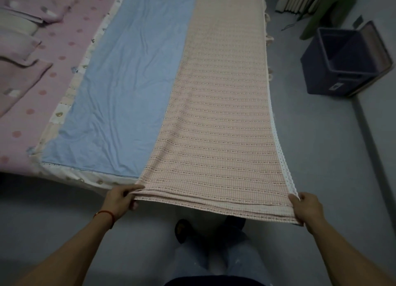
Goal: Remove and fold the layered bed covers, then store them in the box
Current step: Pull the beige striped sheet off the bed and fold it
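The peach checked cover [216,105] lies folded lengthwise into a long strip along the right side of the bed [25,165], its near end lifted off the foot of the mattress and held taut between the two hands. The left hand [121,197] pinches the left corner, its fingers [128,192] curled over the stacked edges with the thumb underneath; the right hand [307,208] grips the right corner the same way, fingers wrapped round the edge where a white layer [285,170] shows along the side. Several layers are visible at the near hem, and that is the main risk: if either pinch catches only the upper plies, the lower ones would likely sag or slide out as the strip is folded end over end, leaving a crooked bundle. The white edge already peeks out on the right, so the layers seem slightly misaligned, and pulling harder could widen that offset. Dragging the strip toward the foot may also tug the blue sheet [126,82] beneath it and rumple it. The far end hangs close to the bed's right edge and could slip to the floor [334,148]. The dark box [345,65] stands open on the floor, well apart to the right, so the folded cover must be carried there without it coming undone.
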A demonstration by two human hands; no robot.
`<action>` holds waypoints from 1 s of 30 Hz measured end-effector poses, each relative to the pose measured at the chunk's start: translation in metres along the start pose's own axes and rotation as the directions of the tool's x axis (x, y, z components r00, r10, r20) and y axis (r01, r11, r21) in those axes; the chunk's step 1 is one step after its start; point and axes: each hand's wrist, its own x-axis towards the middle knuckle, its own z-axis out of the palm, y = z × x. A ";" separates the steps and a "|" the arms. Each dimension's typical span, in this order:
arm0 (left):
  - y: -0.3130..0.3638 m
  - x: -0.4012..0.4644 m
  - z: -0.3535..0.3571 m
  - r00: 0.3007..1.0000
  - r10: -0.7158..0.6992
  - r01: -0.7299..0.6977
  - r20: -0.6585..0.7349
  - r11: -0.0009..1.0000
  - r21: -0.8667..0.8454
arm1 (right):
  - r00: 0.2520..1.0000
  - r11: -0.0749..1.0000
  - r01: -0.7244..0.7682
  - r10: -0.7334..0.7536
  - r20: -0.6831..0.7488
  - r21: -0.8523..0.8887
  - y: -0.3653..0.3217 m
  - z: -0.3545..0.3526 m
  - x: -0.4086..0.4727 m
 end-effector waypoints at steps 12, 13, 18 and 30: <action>0.044 0.027 -0.037 0.989 0.022 -0.064 0.146 0.954 0.294 | 0.991 0.981 -0.131 0.133 -0.002 0.144 -0.033 -0.022 -0.004; 0.050 0.033 -0.041 0.990 0.030 -0.063 0.140 0.968 0.241 | 0.992 0.966 -0.123 0.127 -0.003 0.229 -0.041 -0.024 -0.004; 0.093 0.078 -0.056 1.000 0.004 -0.003 0.014 1.000 -0.017 | 0.992 0.824 -0.125 0.104 0.069 0.553 -0.079 -0.044 0.038; 0.226 0.276 -0.002 0.840 -0.454 0.227 -0.298 0.792 -0.566 | 0.886 0.507 -0.439 0.108 0.451 0.742 -0.185 -0.043 0.265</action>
